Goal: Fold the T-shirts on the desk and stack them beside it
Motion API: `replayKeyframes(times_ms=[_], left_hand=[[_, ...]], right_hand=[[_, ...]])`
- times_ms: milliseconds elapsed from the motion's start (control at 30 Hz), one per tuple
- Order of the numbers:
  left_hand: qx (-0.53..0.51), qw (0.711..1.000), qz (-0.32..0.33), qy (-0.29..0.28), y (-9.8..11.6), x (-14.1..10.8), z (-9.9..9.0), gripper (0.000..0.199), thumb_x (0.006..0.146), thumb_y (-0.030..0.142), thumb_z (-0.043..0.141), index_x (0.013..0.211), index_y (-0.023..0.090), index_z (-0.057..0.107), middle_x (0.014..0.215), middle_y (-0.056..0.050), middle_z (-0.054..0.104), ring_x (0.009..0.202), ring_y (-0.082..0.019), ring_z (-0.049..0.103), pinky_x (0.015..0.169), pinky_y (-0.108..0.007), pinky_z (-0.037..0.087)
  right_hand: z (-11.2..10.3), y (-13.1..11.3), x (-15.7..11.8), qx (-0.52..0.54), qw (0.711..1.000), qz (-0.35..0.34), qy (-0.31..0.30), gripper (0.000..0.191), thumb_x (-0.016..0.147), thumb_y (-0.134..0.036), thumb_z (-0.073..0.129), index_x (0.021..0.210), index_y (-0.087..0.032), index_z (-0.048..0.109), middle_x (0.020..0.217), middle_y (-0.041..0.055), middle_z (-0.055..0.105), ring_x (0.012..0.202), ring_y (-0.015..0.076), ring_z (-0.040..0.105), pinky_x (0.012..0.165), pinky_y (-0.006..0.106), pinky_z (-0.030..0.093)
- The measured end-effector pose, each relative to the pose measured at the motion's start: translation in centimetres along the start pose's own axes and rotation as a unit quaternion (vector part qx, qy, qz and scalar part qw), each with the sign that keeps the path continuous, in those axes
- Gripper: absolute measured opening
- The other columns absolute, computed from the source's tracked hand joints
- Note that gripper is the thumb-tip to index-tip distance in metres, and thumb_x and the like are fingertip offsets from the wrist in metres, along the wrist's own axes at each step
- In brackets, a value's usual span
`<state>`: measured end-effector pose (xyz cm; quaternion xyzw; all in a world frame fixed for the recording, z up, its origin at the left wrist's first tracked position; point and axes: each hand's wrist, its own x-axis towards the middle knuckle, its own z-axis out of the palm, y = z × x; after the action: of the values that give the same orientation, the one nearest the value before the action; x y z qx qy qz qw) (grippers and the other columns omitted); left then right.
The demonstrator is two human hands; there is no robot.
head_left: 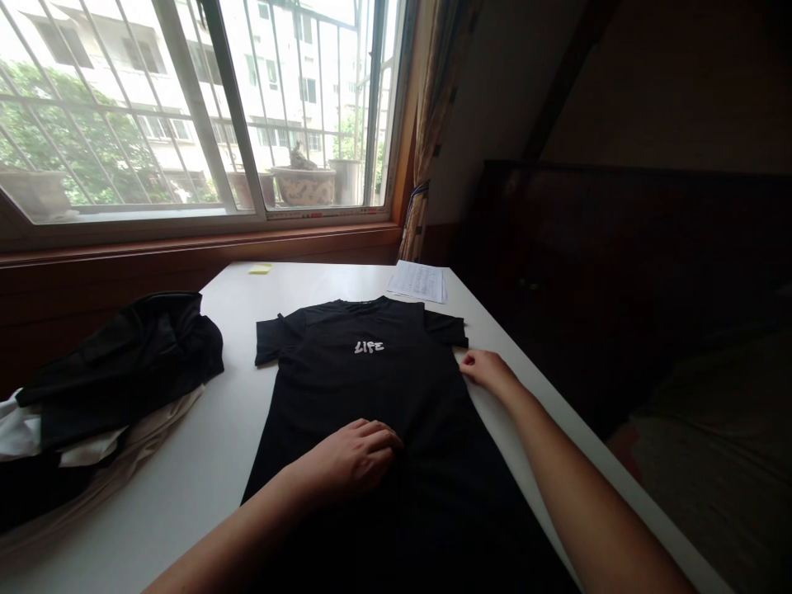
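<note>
A black short-sleeved T-shirt [371, 388] lies spread on a white table, its collar toward the window and its hem running out of view toward me. Pale lettering on its chest appears upside down. My left hand [362, 454] is on the middle of the shirt, its fingers bent together on the cloth; the fingertips are partly hidden. At the shirt's right side, just below the sleeve, my right hand [488, 369] pinches at the edge of the fabric with thumb and fingers together.
A heap of dark, white and beige clothes [124, 363] lies on the left of the table [204, 437]. Printed papers [417, 282] and a yellow sticky-note pad [260, 269] lie at the far edge. Beyond are a barred window [297, 107] and a tied curtain [426, 124].
</note>
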<state>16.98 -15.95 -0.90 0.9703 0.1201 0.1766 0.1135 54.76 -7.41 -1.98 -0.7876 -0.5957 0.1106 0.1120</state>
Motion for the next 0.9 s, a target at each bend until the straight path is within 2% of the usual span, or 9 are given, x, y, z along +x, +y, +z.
replayKeyframes(times_ms=[167,300,367,600,767,900], left_hand=[[-0.029,1.000,-0.006,0.006,0.3,0.1,0.0,0.020,0.103,0.019,0.045,0.111,0.018,0.063,0.132,-0.009,0.066,0.130,-0.022,0.057,0.109,-0.037,0.048],[-0.026,1.000,-0.002,0.001,0.4,0.2,0.0,0.019,0.103,0.018,0.044,0.107,0.016,0.062,0.133,-0.010,0.066,0.130,-0.022,0.058,0.112,-0.037,0.046],[-0.022,1.000,-0.001,-0.001,0.4,0.3,0.1,0.019,0.103,0.018,0.044,0.107,0.016,0.062,0.133,-0.010,0.067,0.130,-0.022,0.058,0.112,-0.037,0.047],[-0.029,1.000,0.003,0.000,0.4,0.0,0.2,0.018,0.102,0.019,0.045,0.107,0.017,0.062,0.134,-0.010,0.066,0.130,-0.023,0.058,0.111,-0.039,0.048],[-0.028,0.999,-0.011,0.012,0.7,0.1,-0.4,0.025,0.104,0.018,0.041,0.119,0.016,0.060,0.130,-0.011,0.068,0.126,-0.022,0.062,0.110,-0.038,0.049],[-0.038,0.999,-0.014,0.009,1.0,0.3,-0.9,0.024,0.105,0.021,0.042,0.118,0.019,0.062,0.132,-0.007,0.068,0.127,-0.020,0.061,0.109,-0.036,0.049]], right_hand=[[0.1,-0.3,-0.4,-0.026,0.998,-0.044,0.031,0.015,0.083,-0.029,0.061,0.091,-0.023,0.073,0.094,0.0050,0.071,0.084,0.0202,0.064,0.069,0.027,0.041],[0.6,-0.6,-0.8,-0.043,0.995,-0.075,0.054,0.043,0.086,-0.021,0.059,0.128,-0.030,0.064,0.120,0.0055,0.063,0.092,0.0191,0.063,0.073,0.026,0.043],[1.0,-0.7,-1.1,-0.070,0.991,-0.095,0.061,0.050,0.089,-0.019,0.055,0.136,-0.034,0.059,0.124,0.0053,0.060,0.092,0.0184,0.063,0.074,0.027,0.045],[1.9,-0.3,-2.1,-0.135,0.974,-0.163,0.083,0.040,0.097,-0.020,0.044,0.127,-0.031,0.068,0.135,0.0048,0.061,0.119,0.0250,0.054,0.089,0.034,0.049],[1.8,1.3,-1.2,-0.102,0.973,-0.192,0.072,0.042,0.101,-0.040,0.041,0.130,-0.028,0.068,0.141,0.0037,0.060,0.123,0.0276,0.052,0.106,0.043,0.043],[2.0,2.6,-0.6,-0.081,0.972,-0.210,0.067,0.043,0.099,-0.045,0.045,0.132,-0.029,0.067,0.143,0.0039,0.060,0.123,0.0273,0.053,0.107,0.045,0.041]])
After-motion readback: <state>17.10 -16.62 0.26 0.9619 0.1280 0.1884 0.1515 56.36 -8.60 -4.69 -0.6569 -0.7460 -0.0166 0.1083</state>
